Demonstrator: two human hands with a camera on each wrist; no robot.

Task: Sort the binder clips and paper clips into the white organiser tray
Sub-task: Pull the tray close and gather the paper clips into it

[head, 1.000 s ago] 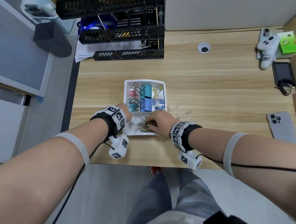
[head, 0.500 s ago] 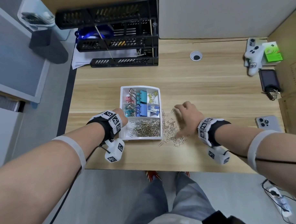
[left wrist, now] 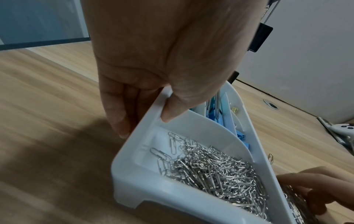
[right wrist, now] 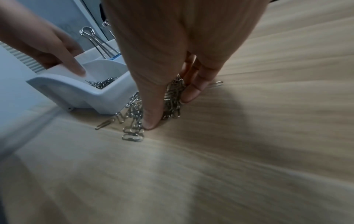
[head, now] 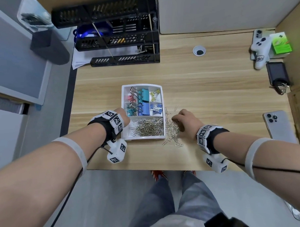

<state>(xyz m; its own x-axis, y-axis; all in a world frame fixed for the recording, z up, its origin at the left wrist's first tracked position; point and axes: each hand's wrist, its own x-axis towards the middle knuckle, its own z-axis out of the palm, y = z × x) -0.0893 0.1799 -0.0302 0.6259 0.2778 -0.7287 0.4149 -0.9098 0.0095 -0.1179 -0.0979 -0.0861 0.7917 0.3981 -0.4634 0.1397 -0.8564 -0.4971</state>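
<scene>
The white organiser tray (head: 125, 97) sits mid-desk. Its back compartments hold coloured binder clips (head: 143, 101). The wide front compartment holds a heap of silver paper clips (head: 149, 127). More loose paper clips (head: 172, 131) lie on the desk against the tray's right side. My left hand (head: 125, 116) grips the tray's left wall (left wrist: 134, 174), thumb (left wrist: 170, 112) inside and fingers outside. My right hand (head: 178, 120) is down on the loose pile. Its thumb (right wrist: 151, 118) and fingers pinch a bunch of paper clips (right wrist: 172, 97) against the desk beside the tray (right wrist: 80, 94).
Black stacked letter trays (head: 123, 39) stand at the back left. Along the right side lie a phone (head: 279, 125), a black key case (head: 278, 75), a white game controller (head: 261, 48) and a green box (head: 281, 44). The desk's front edge runs just behind my wrists.
My right hand left the tray's front compartment, swung right over the desk and came back onto the loose clips beside the tray. My left hand stayed on the tray's left wall.
</scene>
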